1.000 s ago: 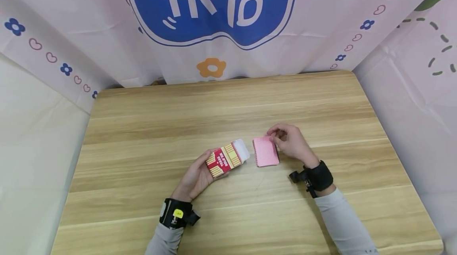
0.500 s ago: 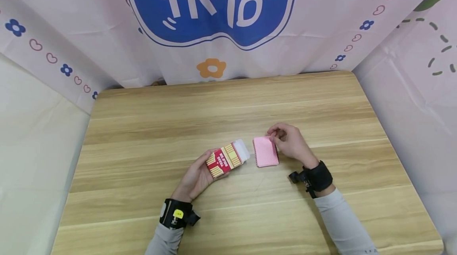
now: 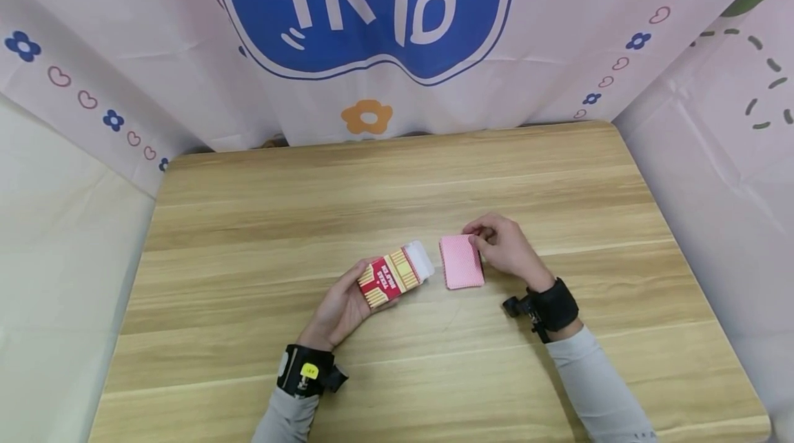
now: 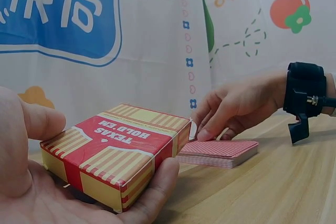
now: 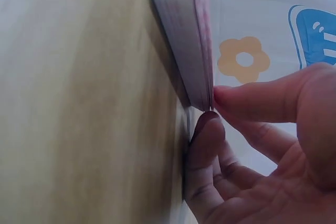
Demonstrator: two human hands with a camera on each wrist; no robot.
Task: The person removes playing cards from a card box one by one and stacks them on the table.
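My left hand [image 3: 340, 313] holds a red-and-yellow striped playing card box [image 3: 389, 279] marked "Texas Hold'em", thumb along one side and fingers under and along the other. The box's white end flap [image 3: 420, 260] points toward a deck of playing cards [image 3: 460, 264] with pink patterned backs, lying squared on the table. At the deck's far right corner, my right hand [image 3: 505, 246] pinches the upper cards. In the right wrist view its thumb [image 5: 257, 100] lies on the top face and a fingertip [image 5: 210, 127] meets the deck's end edge. The box's inside is hidden.
A wood-grain table [image 3: 298, 202] lies under both hands. White printed curtains [image 3: 186, 43] hang behind its far edge and along the sides. Each wrist wears a black camera strap [image 3: 554, 306].
Hardly anything differs. Both hands, the card box and the deck keep their places; only slight shifts of the head view show.
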